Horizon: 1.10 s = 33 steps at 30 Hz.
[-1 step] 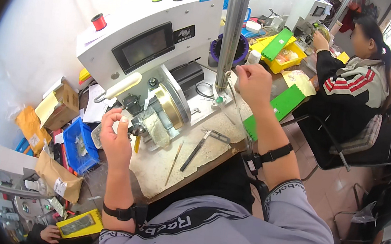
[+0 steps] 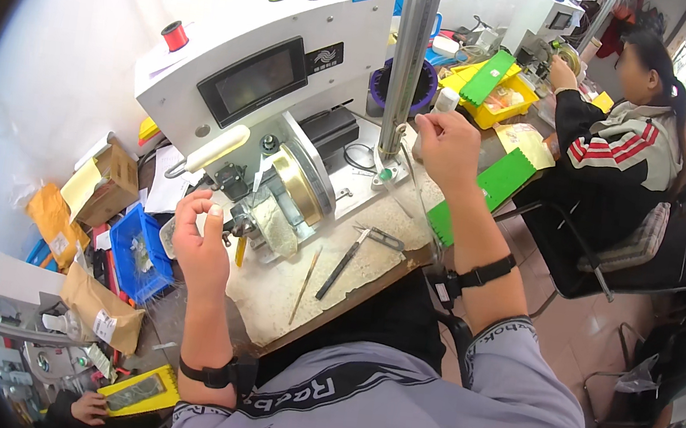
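My left hand (image 2: 202, 243), loosely curled, hangs beside the dark metal fitting (image 2: 243, 223) on the front of the white boxy metal machine (image 2: 174, 79); I cannot tell whether it pinches anything. My right hand (image 2: 448, 150) is closed near the grey steel column (image 2: 405, 75), contents hidden. Drifting inward, my left knuckles could knock that fitting askew.

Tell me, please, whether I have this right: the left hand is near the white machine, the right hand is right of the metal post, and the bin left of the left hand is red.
Not quite: the bin is blue, not red, as the head view shows. Indeed, the left hand is near the white machine and the right hand right of the metal post.
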### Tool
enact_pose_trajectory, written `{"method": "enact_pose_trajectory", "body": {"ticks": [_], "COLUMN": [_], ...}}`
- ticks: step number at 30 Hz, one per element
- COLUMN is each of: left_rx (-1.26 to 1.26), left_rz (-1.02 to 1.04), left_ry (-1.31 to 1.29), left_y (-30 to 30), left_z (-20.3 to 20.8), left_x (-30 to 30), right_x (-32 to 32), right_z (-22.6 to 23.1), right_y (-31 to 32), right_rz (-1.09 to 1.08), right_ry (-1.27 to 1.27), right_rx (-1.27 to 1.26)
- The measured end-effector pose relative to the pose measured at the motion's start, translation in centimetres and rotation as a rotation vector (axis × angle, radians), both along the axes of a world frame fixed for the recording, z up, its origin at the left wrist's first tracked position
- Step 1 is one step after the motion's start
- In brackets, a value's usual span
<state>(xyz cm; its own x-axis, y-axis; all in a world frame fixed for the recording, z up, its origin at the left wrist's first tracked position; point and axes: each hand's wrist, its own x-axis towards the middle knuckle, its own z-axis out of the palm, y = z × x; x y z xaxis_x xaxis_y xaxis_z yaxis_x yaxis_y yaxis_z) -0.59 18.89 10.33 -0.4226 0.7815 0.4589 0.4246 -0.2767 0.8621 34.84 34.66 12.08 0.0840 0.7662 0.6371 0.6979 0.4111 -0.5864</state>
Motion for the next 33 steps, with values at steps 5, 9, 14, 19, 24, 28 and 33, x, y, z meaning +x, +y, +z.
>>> {"method": "enact_pose_trajectory", "body": {"ticks": [5,9,14,19,24,28,33], "left_rx": [0.069,0.34,0.468,0.548,0.623,0.531,0.441], "left_rz": [-0.254,-0.356,-0.37,-0.352,-0.343,-0.383,-0.384], "left_ry": [0.078,0.445,0.593,0.676,0.723,0.725,0.454], "left_y": [-3.1,-4.2,-4.5,-4.8,-4.9,-5.6,-5.4], "left_z": [4.3,6.2,5.8,6.2,6.3,6.6,6.1], "left_x": [2.0,4.2,4.8,5.0,5.0,5.0,6.2], "right_x": [-0.1,-3.7,-5.6,-6.2,-6.6,-6.6,-6.4], "right_z": [5.2,10.0,11.0,10.5,10.3,10.0,9.4], "right_y": [-5.7,-11.7,-14.5,-15.0,-15.6,-15.6,-15.3], "right_rz": [0.178,0.456,0.965,1.052,1.093,1.092,1.034], "right_ry": [-0.307,-0.058,-0.009,-0.1,-0.055,-0.052,-0.107], "right_rx": [-0.102,-0.148,-0.27,-0.335,-0.403,-0.417,-0.213]}}
